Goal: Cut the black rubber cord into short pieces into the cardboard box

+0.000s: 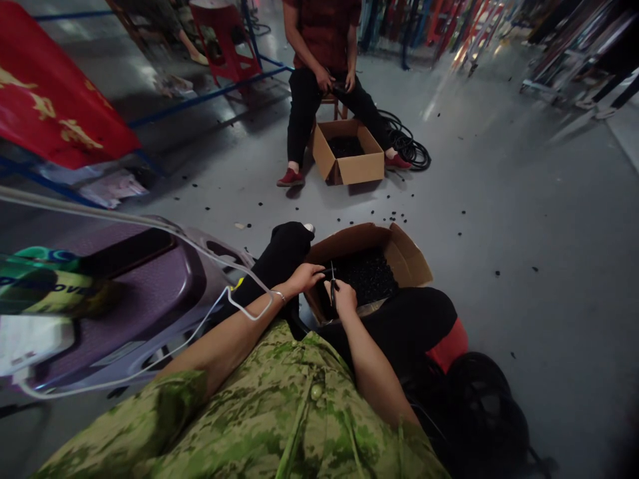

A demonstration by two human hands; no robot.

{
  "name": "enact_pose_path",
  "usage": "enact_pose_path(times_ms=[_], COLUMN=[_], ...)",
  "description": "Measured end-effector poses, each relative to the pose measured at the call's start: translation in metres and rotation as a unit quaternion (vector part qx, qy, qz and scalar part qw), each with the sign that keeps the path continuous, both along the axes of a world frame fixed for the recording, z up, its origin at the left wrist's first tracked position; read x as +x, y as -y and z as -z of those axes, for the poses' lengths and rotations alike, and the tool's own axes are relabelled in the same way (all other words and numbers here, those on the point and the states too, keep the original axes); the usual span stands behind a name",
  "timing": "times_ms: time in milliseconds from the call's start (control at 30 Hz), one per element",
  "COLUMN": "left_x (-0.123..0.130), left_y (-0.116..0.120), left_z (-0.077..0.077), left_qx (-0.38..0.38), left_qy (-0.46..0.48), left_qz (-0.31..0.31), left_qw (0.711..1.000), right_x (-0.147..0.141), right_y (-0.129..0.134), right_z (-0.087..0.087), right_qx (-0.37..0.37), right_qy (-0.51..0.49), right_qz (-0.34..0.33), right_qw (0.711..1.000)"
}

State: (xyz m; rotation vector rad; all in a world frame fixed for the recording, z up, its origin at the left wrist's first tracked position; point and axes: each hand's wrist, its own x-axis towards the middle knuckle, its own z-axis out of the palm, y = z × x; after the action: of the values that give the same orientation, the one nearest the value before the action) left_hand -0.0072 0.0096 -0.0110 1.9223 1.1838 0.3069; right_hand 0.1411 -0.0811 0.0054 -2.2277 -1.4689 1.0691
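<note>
The right hand [343, 298] is clenched on scissors [332, 279], long axis upright, tips pointing to twelve o'clock; the left hand [305, 275] pinches something small and dark beside the blades. Both hover over the near cardboard box [407, 256] of black bits, with open grey floor [524, 219] toward three o'clock.

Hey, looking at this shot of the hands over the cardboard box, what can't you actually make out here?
Head view only:
- What the left hand pinches: too small and dark, hidden by its fingers.
- The tool in the right hand: thin blades show, handles covered by the hand.
- The black pieces in the near box: too small to identify.
- The seated person's hands: item held is too distant; their head is cut off by the top edge.
</note>
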Motion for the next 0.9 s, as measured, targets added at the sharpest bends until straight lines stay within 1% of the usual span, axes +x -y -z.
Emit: enact_pose_path(times_ms=[200,300,433,567,633,767,900], left_x=[0.000,0.000,0.000,0.001,0.001,0.001,0.001], left_y=[0.001,0.001,0.000,-0.001,-0.001,-0.001,-0.001], left_z=[0.007,0.010,0.014,0.018,0.019,0.021,0.019], left_qx=[0.006,0.007,0.003,-0.003,-0.003,0.004,0.020], left_qy=[-0.044,-0.052,-0.037,-0.014,-0.006,-0.002,-0.033], left_qz=[-0.021,-0.028,-0.049,-0.026,-0.015,-0.011,-0.016], left_qw=[0.999,0.998,0.998,1.000,1.000,1.000,0.999], right_x=[-0.005,-0.008,-0.007,-0.003,-0.002,-0.003,-0.007], right_y=[0.000,0.000,0.001,0.000,-0.001,-0.001,0.000], right_z=[-0.006,-0.006,-0.001,0.007,0.009,0.002,-0.008], right_qx=[-0.023,-0.035,-0.017,-0.019,-0.020,-0.025,-0.033], right_qy=[0.024,0.033,0.025,-0.018,-0.031,-0.005,0.030], right_qz=[-0.020,-0.022,-0.008,0.017,0.025,0.020,-0.003], right_qw=[0.999,0.999,1.000,1.000,0.999,0.999,0.999])
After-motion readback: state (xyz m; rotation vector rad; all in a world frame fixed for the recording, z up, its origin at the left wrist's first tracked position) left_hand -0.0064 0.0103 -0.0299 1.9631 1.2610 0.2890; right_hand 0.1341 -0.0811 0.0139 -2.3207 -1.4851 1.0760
